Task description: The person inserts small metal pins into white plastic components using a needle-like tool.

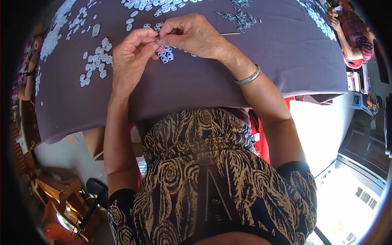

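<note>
Above the dark cloth-covered table [196,83], my left hand [132,55] and my right hand [194,37] meet at the fingertips. Both are closed in a pinch on something small that I cannot make out, since the fingers cover most of it. Right below the fingertips lies a small group of white oval plastic pieces with two holes [167,57]. To the left of my left hand is a loose cluster of white plastic pieces [98,59]. A silver bangle [249,76] circles my right wrist.
A large spread of white oval pieces [153,5] lies at the far side, with a pile of small metal screws [243,19] to its right. A thin wooden stick [230,34] lies by my right wrist. More white pieces [55,30] cover the left edge. Another person [353,32] sits at the far right.
</note>
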